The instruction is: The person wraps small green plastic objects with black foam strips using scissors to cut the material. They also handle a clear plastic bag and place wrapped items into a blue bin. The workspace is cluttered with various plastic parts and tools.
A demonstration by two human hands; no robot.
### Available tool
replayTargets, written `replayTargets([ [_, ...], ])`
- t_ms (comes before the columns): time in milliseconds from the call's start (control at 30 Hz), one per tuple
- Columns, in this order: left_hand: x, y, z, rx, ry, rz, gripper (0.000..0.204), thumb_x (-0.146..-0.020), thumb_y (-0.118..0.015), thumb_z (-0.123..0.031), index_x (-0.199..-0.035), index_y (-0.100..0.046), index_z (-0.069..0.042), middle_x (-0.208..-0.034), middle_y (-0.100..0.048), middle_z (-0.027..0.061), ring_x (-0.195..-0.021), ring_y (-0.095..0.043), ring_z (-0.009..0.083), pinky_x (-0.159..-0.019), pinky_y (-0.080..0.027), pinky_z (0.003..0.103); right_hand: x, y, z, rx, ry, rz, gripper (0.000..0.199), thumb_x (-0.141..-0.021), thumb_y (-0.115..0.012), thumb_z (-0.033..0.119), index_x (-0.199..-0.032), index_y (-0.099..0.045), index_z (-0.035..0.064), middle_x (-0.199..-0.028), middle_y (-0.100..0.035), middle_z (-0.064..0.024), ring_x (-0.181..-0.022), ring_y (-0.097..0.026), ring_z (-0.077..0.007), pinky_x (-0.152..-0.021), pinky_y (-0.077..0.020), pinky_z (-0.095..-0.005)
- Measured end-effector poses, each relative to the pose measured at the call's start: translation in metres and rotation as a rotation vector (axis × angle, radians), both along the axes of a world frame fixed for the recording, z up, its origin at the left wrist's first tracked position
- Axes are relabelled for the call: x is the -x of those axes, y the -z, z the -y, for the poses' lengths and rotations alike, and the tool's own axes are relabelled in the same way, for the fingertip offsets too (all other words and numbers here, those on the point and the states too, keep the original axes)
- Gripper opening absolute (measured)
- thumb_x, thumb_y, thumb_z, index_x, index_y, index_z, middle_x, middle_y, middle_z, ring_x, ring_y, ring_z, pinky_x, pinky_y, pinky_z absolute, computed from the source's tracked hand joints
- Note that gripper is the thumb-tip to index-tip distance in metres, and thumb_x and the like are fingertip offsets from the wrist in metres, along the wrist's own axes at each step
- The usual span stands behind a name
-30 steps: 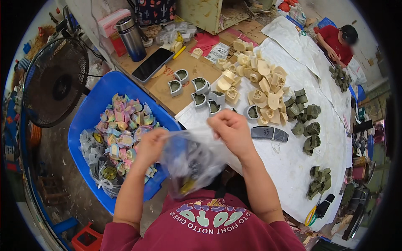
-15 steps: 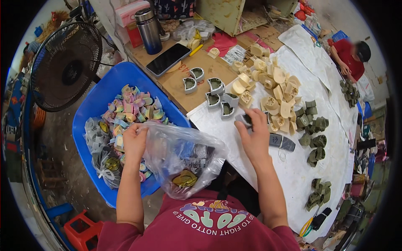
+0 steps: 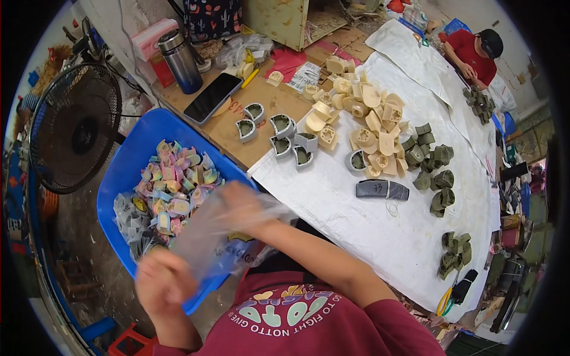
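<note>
A clear plastic bag (image 3: 208, 240) stretches between my two hands, over the near side of the blue tub (image 3: 110, 204). My left hand (image 3: 163, 282) is closed at the bag's near left edge and blurred by motion. My right hand (image 3: 240, 204) reaches across to the bag's far side; its fingers are smeared and partly hidden by the plastic, so what they hold cannot be made out. Pastel moulded pieces (image 3: 172, 184) fill much of the tub, beside knotted clear bags (image 3: 127, 216). Several grey cup-shaped pieces (image 3: 283, 126) stand on the table.
Cream moulded pieces (image 3: 371, 118) are heaped on the white sheet (image 3: 380, 237), with olive pieces (image 3: 442, 178) to their right. A dark curved piece (image 3: 382, 190) lies nearer. A phone (image 3: 212, 98) and flask (image 3: 180, 62) stand behind; a fan (image 3: 80, 136) is left. Another person (image 3: 472, 56) works at far right.
My right hand has left the grey pieces on the table and moved left to the bag. My left hand has come lower and nearer to me. The view has shifted too.
</note>
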State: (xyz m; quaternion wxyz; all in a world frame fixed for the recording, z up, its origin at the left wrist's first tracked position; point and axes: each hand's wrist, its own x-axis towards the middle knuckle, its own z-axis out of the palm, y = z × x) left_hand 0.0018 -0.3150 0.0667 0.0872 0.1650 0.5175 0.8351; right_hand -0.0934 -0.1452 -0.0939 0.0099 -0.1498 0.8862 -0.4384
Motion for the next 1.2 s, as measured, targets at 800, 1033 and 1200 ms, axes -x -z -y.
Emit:
replayTargets([
  [800, 0.052, -0.013, 0.037, -0.014, -0.133, 0.321, 0.067, -0.080, -0.069, -0.008, -0.138, -0.036, -0.001, -0.116, -0.057, 0.0223, -0.081, -0.067, 0.0259, -0.071, -0.059, 0.038, 0.110, -0.109, -0.159, -0.021, -0.015, -0.110, 0.056, -0.064, -0.080, 0.030, -0.116, -0.062, 0.0169, -0.132, -0.046, -0.0134, -0.116, -0.052, -0.0290, -0.093, -0.0451, -0.0398],
  [1033, 0.062, -0.018, 0.002, -0.072, -0.107, 0.305, 0.111, -0.066, -0.078, -0.011, -0.152, -0.007, -0.010, -0.147, -0.026, 0.0277, -0.091, -0.068, 0.0320, -0.069, -0.060, 0.040, 0.035, -0.111, -0.086, 1.415, -0.684, 0.732, 0.064, -0.073, -0.075, 0.031, -0.126, -0.051, 0.0043, -0.130, -0.052, -0.0108, -0.123, -0.050, -0.0218, -0.101, -0.0425, -0.0347],
  [1200, 0.053, -0.033, -0.002, -0.200, 0.015, 0.333, 0.113, -0.067, -0.079, -0.014, -0.152, -0.006, -0.010, -0.148, -0.025, 0.0281, -0.084, -0.069, 0.0292, -0.065, -0.060, 0.037, 0.004, -0.060, -0.003, 1.040, -0.587, 1.096, 0.067, -0.075, -0.075, 0.030, -0.131, -0.047, 0.0083, -0.122, -0.054, -0.0102, -0.111, -0.056, -0.0226, -0.092, -0.0462, -0.0367],
])
